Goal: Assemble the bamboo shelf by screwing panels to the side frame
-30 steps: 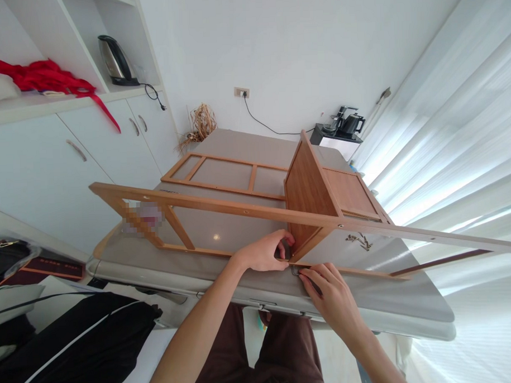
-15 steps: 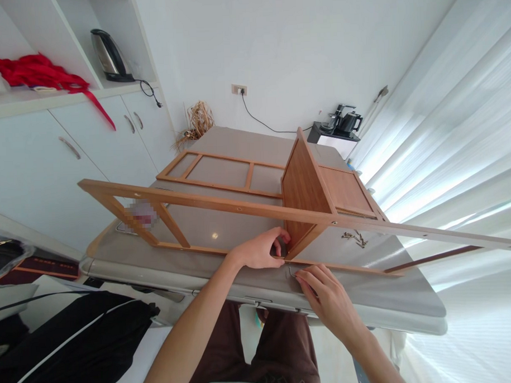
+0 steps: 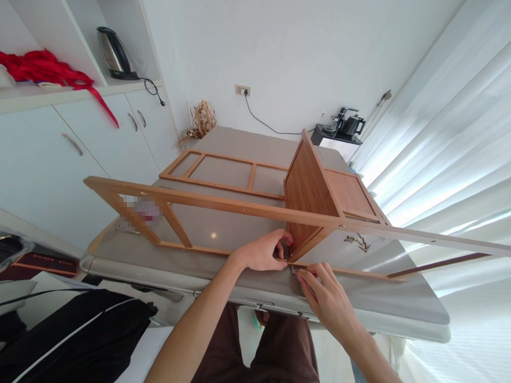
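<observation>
Resting curled left hand [image 3: 264, 253] on brown wooden frame [image 3: 239, 209], grip unclear — pinching thin metal tool [image 3: 294, 271], right hand [image 3: 328, 289] — steel kettle [image 3: 112, 55] in white cubby [image 3: 130, 25].

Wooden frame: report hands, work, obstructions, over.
Left hand curled at lower corner of upright panel. Right hand pinching thin metal tool by lower rail. Wooden frame standing on edge. Small fasteners apart from both hands.
</observation>
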Motion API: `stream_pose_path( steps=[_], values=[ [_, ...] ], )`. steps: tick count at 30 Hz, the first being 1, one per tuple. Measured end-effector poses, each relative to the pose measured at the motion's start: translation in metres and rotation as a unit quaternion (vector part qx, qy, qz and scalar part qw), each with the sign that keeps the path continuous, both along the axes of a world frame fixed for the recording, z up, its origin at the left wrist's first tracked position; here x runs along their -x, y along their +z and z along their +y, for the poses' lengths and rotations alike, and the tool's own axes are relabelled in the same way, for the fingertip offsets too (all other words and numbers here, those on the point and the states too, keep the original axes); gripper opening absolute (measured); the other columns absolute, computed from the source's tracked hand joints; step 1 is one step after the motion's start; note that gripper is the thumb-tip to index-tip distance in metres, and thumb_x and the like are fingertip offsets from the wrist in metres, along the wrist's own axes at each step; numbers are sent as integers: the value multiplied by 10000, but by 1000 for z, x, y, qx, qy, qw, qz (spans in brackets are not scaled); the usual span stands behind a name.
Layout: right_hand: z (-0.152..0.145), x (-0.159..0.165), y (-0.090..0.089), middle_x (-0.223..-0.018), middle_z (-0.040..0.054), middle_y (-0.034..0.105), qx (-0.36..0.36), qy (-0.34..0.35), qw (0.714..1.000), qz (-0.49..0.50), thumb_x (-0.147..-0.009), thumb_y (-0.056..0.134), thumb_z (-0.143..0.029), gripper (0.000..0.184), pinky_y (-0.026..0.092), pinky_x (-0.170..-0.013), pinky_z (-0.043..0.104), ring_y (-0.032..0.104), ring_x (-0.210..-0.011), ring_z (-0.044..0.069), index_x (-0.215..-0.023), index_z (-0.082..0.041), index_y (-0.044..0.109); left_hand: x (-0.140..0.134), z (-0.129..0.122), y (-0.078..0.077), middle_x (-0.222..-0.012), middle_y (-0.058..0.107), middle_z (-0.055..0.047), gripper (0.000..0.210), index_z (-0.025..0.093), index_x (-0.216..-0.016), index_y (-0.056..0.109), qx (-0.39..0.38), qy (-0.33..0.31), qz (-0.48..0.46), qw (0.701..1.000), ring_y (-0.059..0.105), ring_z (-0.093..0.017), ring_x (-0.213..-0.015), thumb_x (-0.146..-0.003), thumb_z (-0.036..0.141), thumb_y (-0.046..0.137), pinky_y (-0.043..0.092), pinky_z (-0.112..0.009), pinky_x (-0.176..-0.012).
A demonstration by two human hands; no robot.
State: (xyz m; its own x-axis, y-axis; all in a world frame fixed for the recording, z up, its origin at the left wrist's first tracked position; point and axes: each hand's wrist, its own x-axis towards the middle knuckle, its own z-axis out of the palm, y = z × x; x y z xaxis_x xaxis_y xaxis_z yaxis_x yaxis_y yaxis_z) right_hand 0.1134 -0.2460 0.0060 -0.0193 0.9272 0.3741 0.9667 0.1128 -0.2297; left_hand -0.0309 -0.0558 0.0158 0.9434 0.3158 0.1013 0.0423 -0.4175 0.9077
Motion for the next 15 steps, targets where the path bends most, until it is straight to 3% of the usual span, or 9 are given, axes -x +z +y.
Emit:
stream_pose_path(
  steps=[11,15],
  values=[
    [6,1,-2,-928,76,526,-27,15,999,-32,-963,479,-115,153,469,-740,354,497,-850,201,-1052,-166,594,0,1,-1,-1064,613,-26,491,201,-1137,497,2,-2,-9,1000,611,-140,-801,-695,148,704,484,-291,-775],
    [7,3,0,-918,79,534,-25,16,997,-74,-953,459,-83,183,447,-719,361,487,-829,207,-1049,-162,594,-1,1,-3,-1024,619,-23,491,196,-1136,496,3,1,-10,1000,606,-141,-785,-694,145,703,480,-292,-766]
  ],
)
